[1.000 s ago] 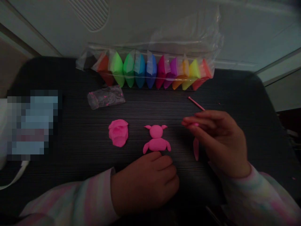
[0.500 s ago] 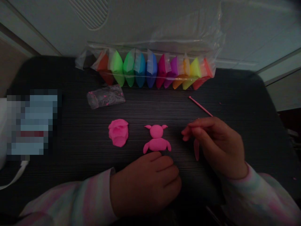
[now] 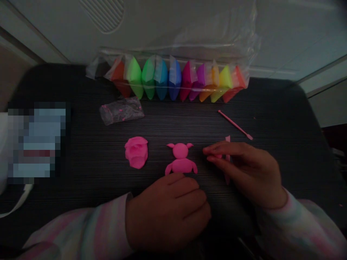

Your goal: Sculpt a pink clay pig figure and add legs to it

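Resting on the near side, the left hand (image 3: 168, 213) is being held with its fingers curled and its back turned up; whether anything is being gripped beneath cannot be told. Both wrists are being covered by striped pastel sleeves (image 3: 103, 227). Opposite, the right hand (image 3: 252, 171) is being held with thumb and fingertips almost together, and a small pink piece (image 3: 218, 156) is being pinched between them. Beneath that hand, a flat pink tool (image 3: 227, 178) is being partly hidden. Just beyond the left knuckles, a pink figure (image 3: 181, 166) with a round head, two pointed ears, a body and two arms is lying on the dark table (image 3: 94, 155); whether it is being touched by the hand cannot be judged. Left of it, a rough pink lump (image 3: 136, 152) is lying apart. Farther left, a pixelated object (image 3: 40, 141) is lying by a white cable (image 3: 20, 202). Beyond the right hand, a thin pink stick (image 3: 235, 125) is slanting across the tabletop. Behind the lump, a clear wrapper (image 3: 127, 110) is being flecked with pink. Farthest back, a row of coloured packets (image 3: 175, 81) is being enclosed by a clear bag (image 3: 214, 41) before a pale wall (image 3: 154, 21).
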Motion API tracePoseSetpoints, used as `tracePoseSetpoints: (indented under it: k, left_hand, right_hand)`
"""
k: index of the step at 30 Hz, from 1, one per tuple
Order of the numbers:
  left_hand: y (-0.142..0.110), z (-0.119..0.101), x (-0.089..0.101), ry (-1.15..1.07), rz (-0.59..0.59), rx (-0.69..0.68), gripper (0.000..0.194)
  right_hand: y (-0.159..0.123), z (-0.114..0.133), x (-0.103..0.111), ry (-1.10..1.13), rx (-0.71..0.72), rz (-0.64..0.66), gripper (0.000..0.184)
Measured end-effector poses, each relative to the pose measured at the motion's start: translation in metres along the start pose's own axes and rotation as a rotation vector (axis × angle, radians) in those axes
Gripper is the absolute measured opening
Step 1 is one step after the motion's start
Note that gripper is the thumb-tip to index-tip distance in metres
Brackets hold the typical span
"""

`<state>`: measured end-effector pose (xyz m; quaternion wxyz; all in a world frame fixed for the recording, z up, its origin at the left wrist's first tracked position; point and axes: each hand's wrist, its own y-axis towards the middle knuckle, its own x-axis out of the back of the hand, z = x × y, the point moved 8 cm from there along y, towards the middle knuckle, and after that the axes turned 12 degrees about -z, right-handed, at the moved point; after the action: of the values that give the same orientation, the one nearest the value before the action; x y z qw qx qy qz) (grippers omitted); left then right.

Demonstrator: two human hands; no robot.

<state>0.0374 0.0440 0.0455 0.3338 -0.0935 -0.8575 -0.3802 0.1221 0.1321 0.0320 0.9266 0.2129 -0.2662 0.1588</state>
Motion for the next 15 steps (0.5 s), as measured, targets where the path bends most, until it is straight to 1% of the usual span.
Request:
tracePoseSetpoints:
  k: [3,5,7,9,12,14,15]
  left_hand:
    - [0.001,0.001,0.003,0.010,-0.019,0.026,0.007]
    - [0.002,0.005,0.008,0.022,-0.058,0.092,0.009]
    - [0.003,0.012,0.017,0.023,-0.126,0.182,0.013]
    - [0.002,0.020,0.024,-0.002,-0.171,0.299,0.018]
    - [-0.001,0.035,0.024,-0.086,-0.147,0.485,0.025]
    - [-0.002,0.042,0.023,-0.130,-0.148,0.551,0.023]
    - [-0.001,0.044,0.022,-0.147,-0.153,0.562,0.020]
  right_hand:
    - [-0.002,-0.002,0.002,0.034,-0.039,-0.032,0.020]
    - [-0.003,-0.004,0.003,0.107,-0.074,-0.060,0.022]
    - [-0.005,-0.001,0.000,0.181,-0.066,-0.053,0.022]
    - [-0.007,0.010,-0.007,0.201,0.027,0.025,0.018]
    - [-0.015,0.036,-0.024,0.201,0.287,0.181,0.009]
    - [-0.020,0.048,-0.030,0.171,0.422,0.216,0.005]
    - [-0.021,0.051,-0.033,0.147,0.455,0.218,0.006]
